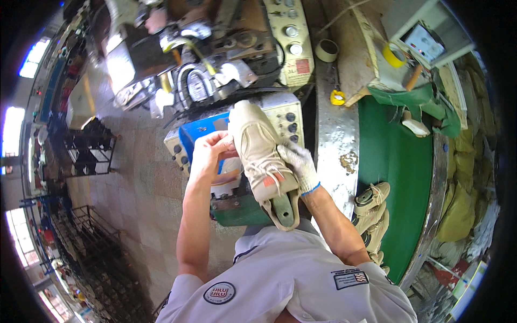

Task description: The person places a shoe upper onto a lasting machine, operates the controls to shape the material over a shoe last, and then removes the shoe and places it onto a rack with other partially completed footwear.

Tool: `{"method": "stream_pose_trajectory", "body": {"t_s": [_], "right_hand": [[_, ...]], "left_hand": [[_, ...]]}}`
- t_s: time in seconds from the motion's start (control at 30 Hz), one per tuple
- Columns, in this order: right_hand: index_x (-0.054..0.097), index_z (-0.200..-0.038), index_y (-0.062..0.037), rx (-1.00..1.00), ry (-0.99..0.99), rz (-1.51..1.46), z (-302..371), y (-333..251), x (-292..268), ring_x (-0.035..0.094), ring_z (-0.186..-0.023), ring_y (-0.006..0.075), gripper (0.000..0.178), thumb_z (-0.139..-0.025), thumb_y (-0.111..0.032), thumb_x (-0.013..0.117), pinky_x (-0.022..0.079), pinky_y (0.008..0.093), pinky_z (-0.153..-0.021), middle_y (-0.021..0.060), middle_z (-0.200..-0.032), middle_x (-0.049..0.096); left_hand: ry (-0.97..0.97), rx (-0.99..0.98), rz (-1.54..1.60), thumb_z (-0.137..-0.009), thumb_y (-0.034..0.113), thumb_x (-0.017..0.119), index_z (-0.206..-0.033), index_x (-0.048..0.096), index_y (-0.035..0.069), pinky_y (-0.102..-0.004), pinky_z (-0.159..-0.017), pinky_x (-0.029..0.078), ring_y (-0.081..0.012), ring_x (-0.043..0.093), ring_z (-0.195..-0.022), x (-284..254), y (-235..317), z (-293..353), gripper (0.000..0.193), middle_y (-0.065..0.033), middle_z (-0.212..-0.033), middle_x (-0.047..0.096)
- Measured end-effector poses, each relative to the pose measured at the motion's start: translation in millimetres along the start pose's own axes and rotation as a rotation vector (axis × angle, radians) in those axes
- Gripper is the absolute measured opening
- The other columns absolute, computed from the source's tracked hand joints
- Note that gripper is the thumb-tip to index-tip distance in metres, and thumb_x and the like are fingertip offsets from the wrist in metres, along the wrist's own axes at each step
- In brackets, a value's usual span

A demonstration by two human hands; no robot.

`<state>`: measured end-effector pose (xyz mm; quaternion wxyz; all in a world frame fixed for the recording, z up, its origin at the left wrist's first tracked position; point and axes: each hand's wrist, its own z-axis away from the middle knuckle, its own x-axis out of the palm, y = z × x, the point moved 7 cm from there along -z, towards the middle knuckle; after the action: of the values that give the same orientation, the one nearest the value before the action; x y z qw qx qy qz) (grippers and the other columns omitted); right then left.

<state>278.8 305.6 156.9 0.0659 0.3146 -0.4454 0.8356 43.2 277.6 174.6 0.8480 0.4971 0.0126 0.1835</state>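
Note:
A beige lace-up shoe (258, 145) is held up in front of my chest, its toe pointing away from me. A green shoe last (283, 210) shows in its heel opening, and an orange-red patch marks the tongue. My right hand (299, 166), in a pale knitted glove with a blue cuff edge, grips the shoe's right side near the laces. On the other side, my bare left hand (207, 153) has thumb and fingers pinched together at the shoe's left edge, near the forefoot. The sole is turned away from view.
Just beyond the shoe stands a machine (196, 86) with metal clamps, hoses and knob panels. A blue tray (188, 134) sits below it. At right, a green conveyor belt (396, 188) carries several beige shoes (373, 196) behind a metal edge. Dark racks (91, 156) stand at left.

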Motion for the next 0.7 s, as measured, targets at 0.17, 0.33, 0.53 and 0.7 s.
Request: {"method": "stream_pose_trajectory", "body": {"t_s": [0.17, 0.33, 0.53, 0.7], "right_hand": [[0.068, -0.118, 0.0022, -0.025, 0.021, 0.032, -45, 18, 55, 0.065, -0.095, 0.0140, 0.032, -0.096, -0.021, 0.073, 0.053, 0.0296, -0.083, 0.0072, -0.108, 0.070], [0.067, -0.127, 0.0039, -0.058, -0.005, 0.010, -89, 29, 99, 0.067, -0.099, 0.0158, 0.039, -0.095, -0.017, 0.072, 0.055, 0.0297, -0.086, 0.0097, -0.116, 0.071], [0.064, -0.128, 0.0072, -0.172, -0.015, -0.090, -137, 35, 127, 0.068, -0.100, 0.0182, 0.047, -0.094, -0.023, 0.075, 0.056, 0.0302, -0.086, 0.0126, -0.116, 0.071], [0.067, -0.122, 0.0068, -0.219, 0.036, -0.183, -164, 52, 133, 0.069, -0.096, 0.0182, 0.041, -0.092, -0.018, 0.078, 0.056, 0.0308, -0.085, 0.0116, -0.110, 0.072]], "left_hand": [[0.234, 0.240, 0.011, -0.092, 0.002, 0.073, -0.106, 0.072, -0.003, -0.0286, -0.068, 0.061, -0.0130, 0.070, -0.074, -64, 15, -11, 0.015, -0.0063, -0.091, 0.074], [0.432, 0.360, 0.048, -0.087, -0.005, 0.073, -0.117, 0.070, -0.005, -0.0292, -0.075, 0.061, -0.0177, 0.073, -0.084, -103, 42, -16, 0.030, -0.0124, -0.103, 0.074], [0.417, 0.487, 0.144, -0.086, -0.010, 0.069, -0.129, 0.061, -0.011, -0.0318, -0.089, 0.059, -0.0231, 0.072, -0.102, -123, 73, -37, 0.044, -0.0212, -0.118, 0.072], [0.368, 0.441, 0.278, -0.090, -0.001, 0.071, -0.129, 0.062, -0.010, -0.0267, -0.084, 0.055, -0.0188, 0.071, -0.101, -130, 43, -60, 0.041, -0.0169, -0.117, 0.073]]}}
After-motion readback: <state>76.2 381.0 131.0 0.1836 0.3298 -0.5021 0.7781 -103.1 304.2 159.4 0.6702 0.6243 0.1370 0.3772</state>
